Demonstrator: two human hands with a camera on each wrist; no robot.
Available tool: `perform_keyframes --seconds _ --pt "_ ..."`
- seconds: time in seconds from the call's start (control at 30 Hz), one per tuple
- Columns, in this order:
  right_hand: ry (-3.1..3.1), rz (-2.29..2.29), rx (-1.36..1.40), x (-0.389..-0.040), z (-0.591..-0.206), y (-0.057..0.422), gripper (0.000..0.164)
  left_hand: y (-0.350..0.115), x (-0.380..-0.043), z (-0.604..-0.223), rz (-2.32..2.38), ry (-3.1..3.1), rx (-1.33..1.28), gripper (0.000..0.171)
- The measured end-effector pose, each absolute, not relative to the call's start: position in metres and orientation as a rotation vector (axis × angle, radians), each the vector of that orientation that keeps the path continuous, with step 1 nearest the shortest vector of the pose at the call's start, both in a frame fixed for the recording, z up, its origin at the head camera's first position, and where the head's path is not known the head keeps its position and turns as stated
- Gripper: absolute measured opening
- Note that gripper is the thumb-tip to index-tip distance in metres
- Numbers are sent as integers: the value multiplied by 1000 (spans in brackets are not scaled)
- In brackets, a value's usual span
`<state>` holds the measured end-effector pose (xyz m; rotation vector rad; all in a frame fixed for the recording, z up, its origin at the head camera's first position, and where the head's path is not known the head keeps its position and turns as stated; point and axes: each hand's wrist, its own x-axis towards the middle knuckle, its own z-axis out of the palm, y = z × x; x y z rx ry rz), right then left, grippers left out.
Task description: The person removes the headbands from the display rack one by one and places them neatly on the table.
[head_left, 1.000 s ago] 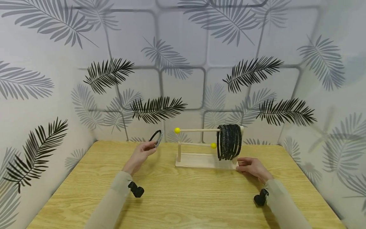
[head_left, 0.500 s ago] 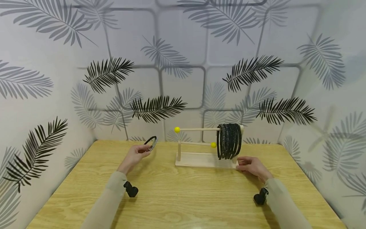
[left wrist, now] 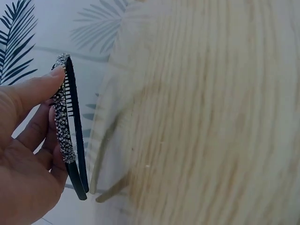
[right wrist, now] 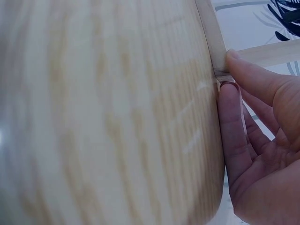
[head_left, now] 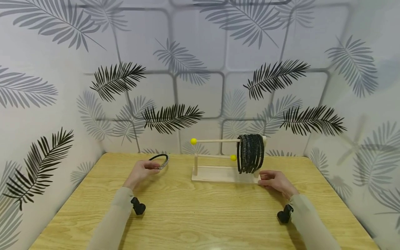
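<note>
In the head view my left hand [head_left: 141, 173] holds a black headband [head_left: 167, 161] just above the table, left of the wooden rack [head_left: 215, 174]. Up close in the left wrist view, the thumb and fingers pinch its sparkling stone-covered side [left wrist: 62, 124]; small comb teeth line the inner face and the two ends point down. Several dark headbands [head_left: 250, 153] hang together at the right end of the rack's upper rod. My right hand [head_left: 276, 181] grips the base's right front corner, thumb against the wood [right wrist: 213, 40] in the right wrist view.
One yellow ball [head_left: 193, 141] caps the upper rod's left end. A second yellow ball [head_left: 233, 158] tips the lower rod, which carries no headbands on its visible length. Behind the wood-grain table [head_left: 200, 215] stands a leaf-patterned wall [head_left: 200, 93].
My left hand has moved left and lower with the headband, away from the rack, and the headband has tilted flatter. My right hand stays at the rack's corner.
</note>
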<state>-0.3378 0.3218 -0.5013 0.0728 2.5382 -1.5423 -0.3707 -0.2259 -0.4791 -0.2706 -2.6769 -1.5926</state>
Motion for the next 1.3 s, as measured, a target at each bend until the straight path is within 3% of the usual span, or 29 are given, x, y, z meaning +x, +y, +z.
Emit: perform_keyframes --seconds 0.53,1.3 --pt "2520 -1539 74 -335 -499 321 64 -244 -370 -488 -1421 -2733 -117 24" --pt "2518 -1549 71 -336 -499 321 63 -291 -378 -494 -1281 -2751 -122 25"
